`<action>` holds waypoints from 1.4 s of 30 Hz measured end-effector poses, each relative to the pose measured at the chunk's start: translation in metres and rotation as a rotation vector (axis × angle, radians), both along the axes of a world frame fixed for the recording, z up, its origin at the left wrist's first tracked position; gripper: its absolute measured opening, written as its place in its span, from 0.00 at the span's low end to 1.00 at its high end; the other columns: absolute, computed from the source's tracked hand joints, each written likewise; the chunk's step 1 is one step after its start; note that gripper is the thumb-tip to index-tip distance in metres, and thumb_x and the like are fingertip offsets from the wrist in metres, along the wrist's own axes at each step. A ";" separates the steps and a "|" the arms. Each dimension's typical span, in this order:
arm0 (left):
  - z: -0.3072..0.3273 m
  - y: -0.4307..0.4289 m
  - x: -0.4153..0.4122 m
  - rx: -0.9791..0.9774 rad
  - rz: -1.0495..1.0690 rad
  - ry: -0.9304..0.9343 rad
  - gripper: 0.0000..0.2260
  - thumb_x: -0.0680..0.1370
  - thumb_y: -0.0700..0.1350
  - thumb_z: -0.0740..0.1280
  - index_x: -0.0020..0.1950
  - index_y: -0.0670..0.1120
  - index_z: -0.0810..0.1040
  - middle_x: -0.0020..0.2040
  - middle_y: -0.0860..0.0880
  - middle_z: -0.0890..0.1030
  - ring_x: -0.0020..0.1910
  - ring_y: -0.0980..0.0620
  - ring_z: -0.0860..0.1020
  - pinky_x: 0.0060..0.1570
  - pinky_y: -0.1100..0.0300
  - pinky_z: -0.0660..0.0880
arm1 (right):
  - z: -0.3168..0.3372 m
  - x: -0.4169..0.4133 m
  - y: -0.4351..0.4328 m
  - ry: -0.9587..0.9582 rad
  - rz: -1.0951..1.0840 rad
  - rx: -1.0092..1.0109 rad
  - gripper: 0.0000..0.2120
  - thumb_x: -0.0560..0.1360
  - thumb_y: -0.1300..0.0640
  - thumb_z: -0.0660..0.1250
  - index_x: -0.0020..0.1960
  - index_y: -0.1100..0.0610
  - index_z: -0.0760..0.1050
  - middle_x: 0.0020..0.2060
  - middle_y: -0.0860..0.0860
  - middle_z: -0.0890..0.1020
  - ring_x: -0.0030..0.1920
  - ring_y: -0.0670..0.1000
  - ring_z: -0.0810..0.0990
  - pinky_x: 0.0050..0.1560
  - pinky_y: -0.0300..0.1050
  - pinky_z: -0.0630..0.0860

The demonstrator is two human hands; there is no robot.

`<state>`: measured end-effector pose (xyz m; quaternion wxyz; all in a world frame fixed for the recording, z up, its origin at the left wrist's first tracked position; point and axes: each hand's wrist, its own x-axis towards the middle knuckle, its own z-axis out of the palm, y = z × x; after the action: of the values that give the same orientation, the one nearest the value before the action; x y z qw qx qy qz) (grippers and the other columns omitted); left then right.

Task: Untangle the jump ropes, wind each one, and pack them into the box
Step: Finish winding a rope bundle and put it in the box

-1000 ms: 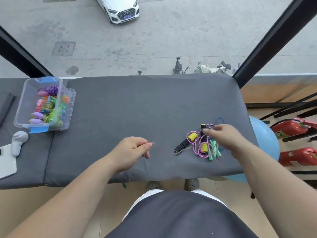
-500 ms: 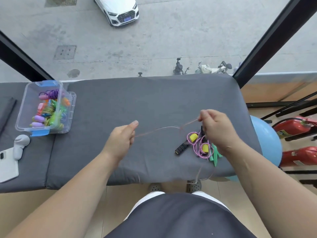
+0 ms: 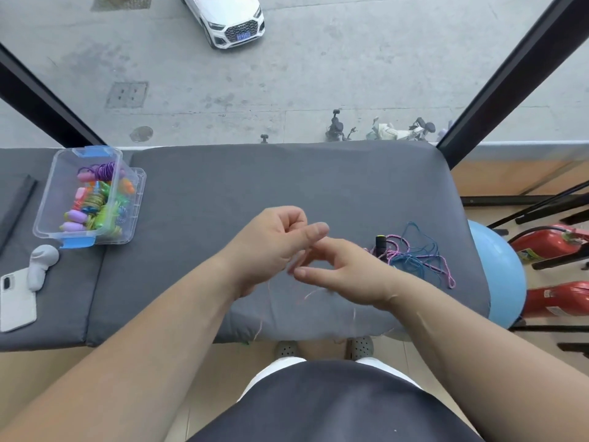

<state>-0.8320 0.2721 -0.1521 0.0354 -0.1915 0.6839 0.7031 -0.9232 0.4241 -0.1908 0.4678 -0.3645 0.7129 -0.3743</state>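
Note:
My left hand is raised over the middle of the grey pad, its fingers curled round a thin pink jump rope. My right hand meets it from the right, fingertips blurred at the left thumb, and holds the same rope. Slack strands hang below both hands toward the pad's front edge. To the right lies a tangle of blue and pink ropes with a black handle. The clear box at far left holds several wound ropes.
A white phone and a grey object lie left of the box's front. A blue ball and red fire extinguishers sit off the pad's right end. A window is beyond the pad's far edge.
Both hands came together over the pad's middle. The pink rope that was stretched between them now hangs slack. My right hand left the tangle, which lies uncovered.

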 end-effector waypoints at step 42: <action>0.002 0.101 -0.105 0.695 0.324 -0.078 0.20 0.84 0.55 0.56 0.34 0.51 0.61 0.29 0.52 0.55 0.26 0.54 0.55 0.26 0.62 0.57 | -0.026 -0.044 0.110 -0.437 -0.064 -0.054 0.17 0.77 0.51 0.71 0.64 0.49 0.74 0.53 0.51 0.84 0.57 0.43 0.80 0.59 0.40 0.76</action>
<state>-0.9374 0.3730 -0.1500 0.0127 -0.3002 0.3641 0.8816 -0.9669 0.5341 -0.2172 0.5890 -0.2643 0.5956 -0.4780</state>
